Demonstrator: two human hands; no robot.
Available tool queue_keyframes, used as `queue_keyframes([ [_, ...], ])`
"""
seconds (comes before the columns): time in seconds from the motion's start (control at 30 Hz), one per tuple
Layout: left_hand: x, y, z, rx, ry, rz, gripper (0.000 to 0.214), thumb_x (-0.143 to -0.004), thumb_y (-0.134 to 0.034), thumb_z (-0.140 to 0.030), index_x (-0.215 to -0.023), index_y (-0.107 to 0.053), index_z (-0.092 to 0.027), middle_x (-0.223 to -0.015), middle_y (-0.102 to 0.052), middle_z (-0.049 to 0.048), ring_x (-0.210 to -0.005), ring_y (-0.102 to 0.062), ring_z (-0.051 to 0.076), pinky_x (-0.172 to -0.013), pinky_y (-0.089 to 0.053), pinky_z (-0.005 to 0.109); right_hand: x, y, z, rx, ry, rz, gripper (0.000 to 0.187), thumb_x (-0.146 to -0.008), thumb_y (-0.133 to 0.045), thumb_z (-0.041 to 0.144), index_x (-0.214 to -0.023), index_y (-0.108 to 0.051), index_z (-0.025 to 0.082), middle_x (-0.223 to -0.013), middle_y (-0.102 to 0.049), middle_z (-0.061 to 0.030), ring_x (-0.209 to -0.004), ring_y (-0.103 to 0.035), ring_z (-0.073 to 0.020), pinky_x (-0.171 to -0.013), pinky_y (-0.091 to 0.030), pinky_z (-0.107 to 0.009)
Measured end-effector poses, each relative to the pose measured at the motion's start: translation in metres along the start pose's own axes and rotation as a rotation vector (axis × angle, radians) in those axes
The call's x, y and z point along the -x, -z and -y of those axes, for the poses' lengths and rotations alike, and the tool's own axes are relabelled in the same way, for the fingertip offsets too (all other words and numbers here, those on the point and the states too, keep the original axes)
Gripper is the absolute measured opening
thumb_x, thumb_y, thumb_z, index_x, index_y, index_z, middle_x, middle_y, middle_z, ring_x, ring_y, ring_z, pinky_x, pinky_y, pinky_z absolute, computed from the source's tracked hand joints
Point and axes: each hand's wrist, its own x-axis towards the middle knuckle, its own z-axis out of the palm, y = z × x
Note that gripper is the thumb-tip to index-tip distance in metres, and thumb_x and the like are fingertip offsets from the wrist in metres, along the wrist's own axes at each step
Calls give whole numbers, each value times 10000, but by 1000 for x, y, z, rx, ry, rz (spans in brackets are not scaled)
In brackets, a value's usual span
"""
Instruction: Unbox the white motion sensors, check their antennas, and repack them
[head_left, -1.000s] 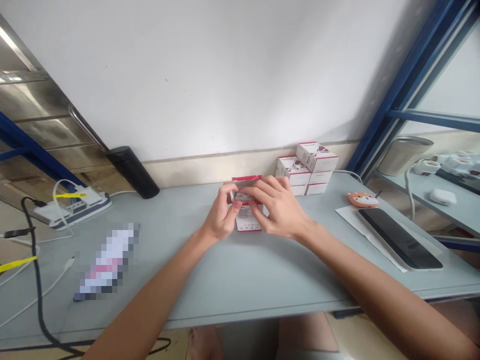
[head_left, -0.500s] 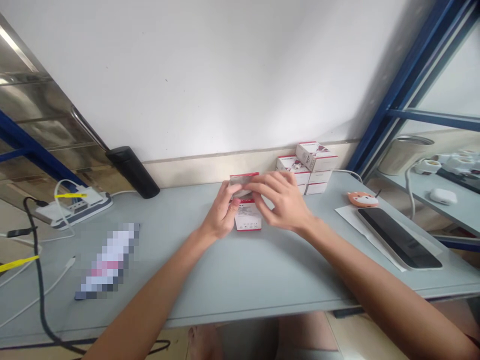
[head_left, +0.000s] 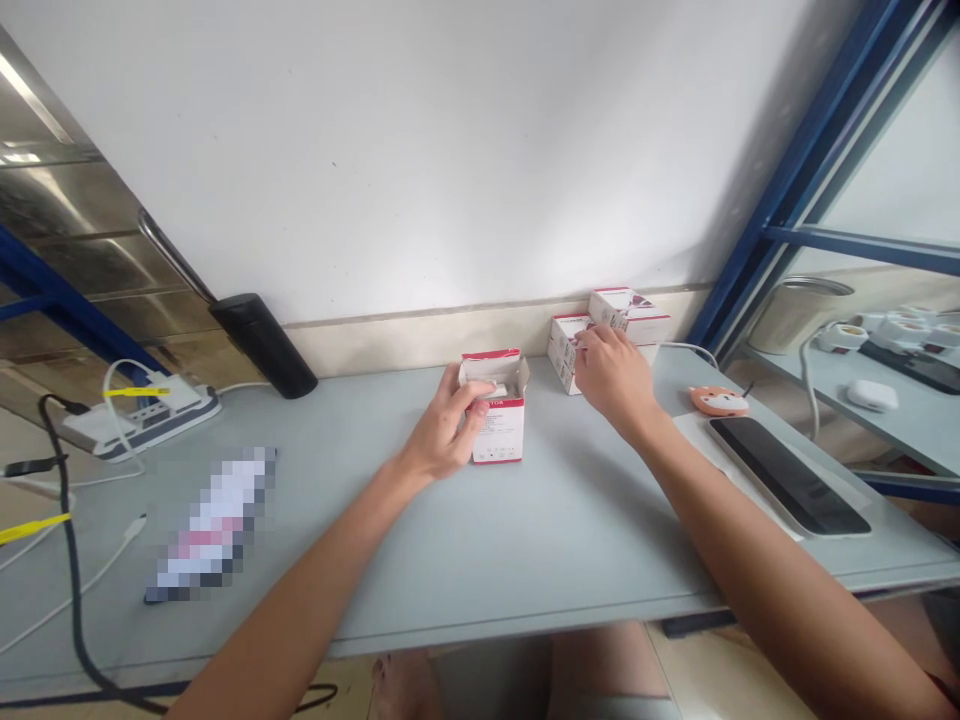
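Note:
A small white-and-red cardboard box (head_left: 499, 435) stands upright on the table with its top flaps raised. Something pale shows inside its mouth. My left hand (head_left: 444, 425) grips the box at its left side, thumb and fingers at the upper edge. Farther right, my right hand (head_left: 616, 375) is in front of the stacked boxes (head_left: 564, 350) of the same print, fingers bent together close to the top of the left pile. Whether anything is between those fingers is hidden, as is much of the stack.
Left are a black cylinder with a metal bar (head_left: 266, 345), a power strip (head_left: 150, 420), cables and a blurred-out item (head_left: 214, 525). A phone (head_left: 787, 475) lies on white paper at right, near an orange animal-shaped object (head_left: 718, 401). A wall (head_left: 450, 150) closes off the back.
My right hand has left the open box and moved right to the stacked boxes. The box's mouth is now uncovered. My left hand stays on the box.

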Motion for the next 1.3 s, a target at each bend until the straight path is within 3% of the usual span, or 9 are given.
queue_keyframes([
  [0.2, 0, -1, -1, -4, -10, 2, 224, -1092, -426, -301, -1194, -619, -251, -1151, -534, 99, -976, -559, 226, -831, -548, 391, -2, -6, -17, -136, -44, -7, 226, -966, -515, 164, -999, -738, 151, -1119, -660, -214, -858, -677, -333, -634, -533, -467],
  [0.37, 1, -2, -3, -1, -22, 4, 222, -1093, -442, -290, -1178, -644, -252, -1178, -519, 94, -878, -546, 183, -762, -545, 348, -10, 6, -14, -316, -43, -85, 147, -961, -595, 183, -970, -741, 199, -1063, -675, -126, -772, -672, -240, -661, -567, -420],
  [0.47, 1, -1, -6, -30, 19, 20, 228, -1095, -439, -288, -1187, -645, -254, -1178, -520, 86, -884, -553, 173, -774, -547, 335, -9, 28, 13, -446, 92, -287, 169, -993, -622, 230, -1131, -713, 265, -1156, -675, -90, -838, -689, -213, -765, -602, -417],
  [0.53, 2, -1, -6, -59, 50, 32, 238, -1098, -433, -295, -1199, -645, -254, -1158, -524, 81, -891, -554, 175, -783, -553, 335, -3, 43, 35, -516, 251, -541, 205, -960, -684, 206, -1144, -687, 296, -1095, -693, -78, -875, -701, -235, -765, -594, -421],
  [0.6, 2, -2, -6, -68, 62, 28, 252, -1100, -426, -297, -1216, -644, -249, -1166, -527, 86, -900, -557, 180, -784, -560, 340, 7, 52, 56, -538, 392, -637, 297, -922, -737, 183, -1176, -664, 319, -1023, -717, -58, -882, -716, -245, -754, -588, -416],
  [0.73, 2, -3, -5, -56, 42, 27, 289, -1103, -388, -264, -1233, -645, -245, -1183, -558, 102, -1069, -566, 231, -875, -567, 379, 21, 47, 78, -548, 617, -385, 300, -938, -719, 157, -1195, -650, 296, -1000, -766, -36, -815, -709, -208, -680, -547, -378],
  [0.9, 0, -2, -6, -51, 59, 31, 279, -1109, -386, -287, -1222, -636, -241, -1179, -551, 97, -1089, -550, 231, -933, -549, 383, 21, 33, 76, -597, 469, -273, 133, -953, -712, 158, -1040, -688, 256, -998, -780, -45, -835, -652, -218, -739, -515, -400],
  [1.13, 1, -1, -8, -30, 91, 36, 300, -1116, -381, -335, -1229, -644, -243, -1179, -536, 96, -1056, -544, 224, -916, -540, 381, 19, 40, 79, -657, 331, -181, 129, -989, -662, 188, -907, -725, 266, -1006, -788, -30, -889, -625, -237, -833, -509, -441],
  [1.3, 0, -2, -9, -30, 79, 41, 333, -1119, -350, -320, -1256, -644, -246, -1132, -609, 96, -1150, -503, 258, -957, -526, 411, 18, 40, 76, -580, 349, -106, 111, -995, -668, 251, -920, -748, 262, -1111, -783, -33, -944, -600, -255, -869, -495, -455],
])
